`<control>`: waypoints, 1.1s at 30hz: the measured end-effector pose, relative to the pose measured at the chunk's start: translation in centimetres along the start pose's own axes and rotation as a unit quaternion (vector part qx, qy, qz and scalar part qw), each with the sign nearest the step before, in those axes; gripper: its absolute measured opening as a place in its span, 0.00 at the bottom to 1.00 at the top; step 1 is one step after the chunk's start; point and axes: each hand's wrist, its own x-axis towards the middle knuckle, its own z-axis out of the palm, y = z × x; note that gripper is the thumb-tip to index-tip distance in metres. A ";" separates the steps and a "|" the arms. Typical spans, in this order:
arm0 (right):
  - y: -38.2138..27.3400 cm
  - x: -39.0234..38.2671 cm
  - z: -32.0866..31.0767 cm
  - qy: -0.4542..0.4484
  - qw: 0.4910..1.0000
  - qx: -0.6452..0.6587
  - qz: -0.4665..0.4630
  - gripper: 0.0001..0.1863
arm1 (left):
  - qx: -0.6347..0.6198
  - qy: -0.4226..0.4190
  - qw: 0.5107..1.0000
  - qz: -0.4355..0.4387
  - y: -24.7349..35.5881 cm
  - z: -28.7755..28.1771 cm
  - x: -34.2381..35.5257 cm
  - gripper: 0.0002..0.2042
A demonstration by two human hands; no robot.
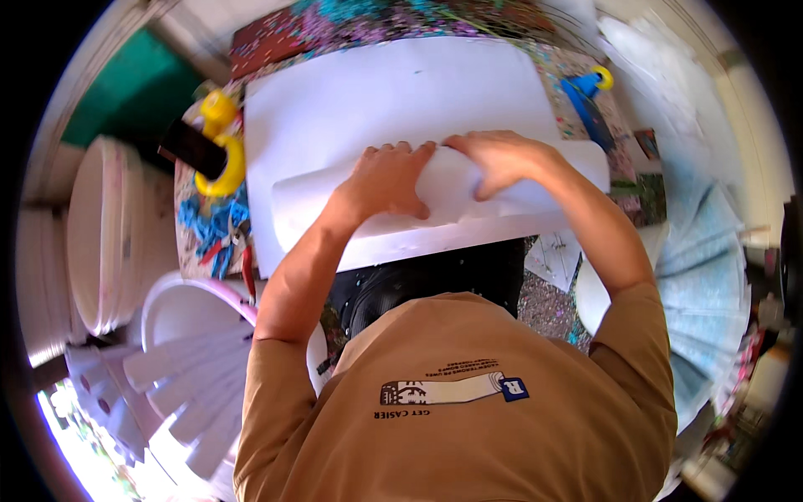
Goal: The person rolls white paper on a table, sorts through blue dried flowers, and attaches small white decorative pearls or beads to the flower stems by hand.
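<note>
My left hand (pixel 391 180) is curved over a rolled white sheet (pixel 314 201), fingertips over its far side and thumb on the near side. To its right, my right hand (pixel 498 163) holds the same roll in a similar curved grip, its index finger close to the left hand. The roll lies crosswise on a large flat white sheet (pixel 393 92), which covers much of a paint-speckled worktable (pixel 569 63).
A black phone (pixel 191 149) rests against yellow tape rolls (pixel 219 109), near blue scraps (pixel 205 222) and red-handled pliers (pixel 247 259). A blue tool (pixel 585 100) sits right. Pale buckets (pixel 113 234) stand left; white pleated pieces (pixel 184 393) and pale-blue ones (pixel 694 284) flank me.
</note>
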 end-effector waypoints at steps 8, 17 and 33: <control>2.1 1.0 -0.2 0.113 0.991 -0.025 -0.060 0.37 | -0.019 -0.133 0.990 -0.039 -1.7 -3.4 4.8 0.42; 11.7 -4.1 0.8 0.128 0.988 -0.041 0.069 0.24 | 0.035 -0.133 0.986 -0.092 -4.7 -3.9 6.2 0.40; 10.2 -7.7 13.8 0.431 0.876 -0.207 0.061 0.22 | 0.204 0.125 0.969 0.054 7.4 9.4 5.9 0.39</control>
